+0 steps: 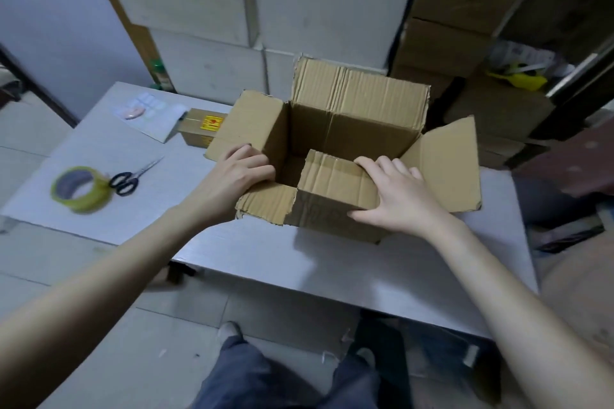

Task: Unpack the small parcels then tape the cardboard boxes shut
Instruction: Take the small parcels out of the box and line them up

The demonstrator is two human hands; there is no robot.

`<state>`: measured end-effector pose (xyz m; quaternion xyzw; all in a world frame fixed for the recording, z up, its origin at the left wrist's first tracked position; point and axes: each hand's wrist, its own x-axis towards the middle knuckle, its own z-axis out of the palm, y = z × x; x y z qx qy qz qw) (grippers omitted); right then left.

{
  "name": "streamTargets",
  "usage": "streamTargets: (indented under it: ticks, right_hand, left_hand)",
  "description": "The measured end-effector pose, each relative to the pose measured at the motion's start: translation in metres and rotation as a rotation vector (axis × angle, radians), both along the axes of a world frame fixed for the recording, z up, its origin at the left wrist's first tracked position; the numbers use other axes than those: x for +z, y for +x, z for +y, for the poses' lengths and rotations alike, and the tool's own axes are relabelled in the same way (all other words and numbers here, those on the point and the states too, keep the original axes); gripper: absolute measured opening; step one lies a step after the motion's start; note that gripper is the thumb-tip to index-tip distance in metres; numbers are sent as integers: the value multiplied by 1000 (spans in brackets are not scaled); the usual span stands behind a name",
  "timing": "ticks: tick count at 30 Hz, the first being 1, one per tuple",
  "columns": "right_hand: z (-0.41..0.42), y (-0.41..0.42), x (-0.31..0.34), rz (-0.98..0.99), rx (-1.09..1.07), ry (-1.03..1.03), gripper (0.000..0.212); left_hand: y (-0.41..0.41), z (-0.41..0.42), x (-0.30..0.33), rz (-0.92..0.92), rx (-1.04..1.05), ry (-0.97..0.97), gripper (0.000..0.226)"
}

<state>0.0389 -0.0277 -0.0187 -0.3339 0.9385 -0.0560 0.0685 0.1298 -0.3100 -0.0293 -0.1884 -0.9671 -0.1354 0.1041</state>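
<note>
Right hand: the right hand (400, 196) lies spread on the near flap (335, 188) of an open cardboard box (358, 129), fingers straight over the flap's top edge, thumb low against the box's front face, pressing rather than gripping.

Left hand: the left hand (237, 173) sits at the box's left rim, fingers curled over the edge where the left flap (247, 124) meets the opening; the fingertips are hidden inside the box.

Box: it stands on a pale grey table (299, 262), toward the far right of the top. Far flap upright, left and right flaps splayed outward, near flap partly folded in over the dark interior. What lies inside cannot be seen.

Left of the box: a small parcel (201, 129) with a yellow label, touching or just behind the left flap. Beside it, a flat sheet of pale packaging (149, 113) with a pinkish item on top.

Near left edge of the table: a roll of yellow-green tape (81, 189), blurred, with black-handled scissors (129, 178) just beside it.

Background: white cartons (252, 3) stacked behind the table, brown cartons (448, 30) to the right.

Foreground: the person's blue trousers (259, 378) below the table edge.
</note>
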Motion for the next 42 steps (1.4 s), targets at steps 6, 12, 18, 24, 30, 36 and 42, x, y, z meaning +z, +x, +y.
streamTargets:
  ticks: [6, 12, 18, 24, 30, 36, 42]
  right_hand:
    - [-104, 22, 2, -24, -9, -7, 87]
    - [-174, 23, 3, -44, 33, 18, 86]
    - [-232, 1, -4, -43, 99, 25, 85]
    - [-275, -14, -11, -53, 152, 21, 83]
    - [-324, -18, -10, -61, 128, 28, 83]
    - [-399, -10, -15, -34, 32, 24, 84]
    - [-474, 9, -23, -55, -65, -4, 87]
  left_hand:
    - [19, -104, 9, -45, 1, 7, 38]
    - [30, -170, 8, -100, 46, 58, 41]
    - [26, -217, -4, -106, 144, 88, 42]
    - [28, -252, -13, -22, 227, 103, 31]
    - [16, -308, -22, -15, 220, 77, 42]
    - [1, -393, -35, -30, 191, 60, 56]
    - [-2, -475, -40, 22, 155, 79, 28]
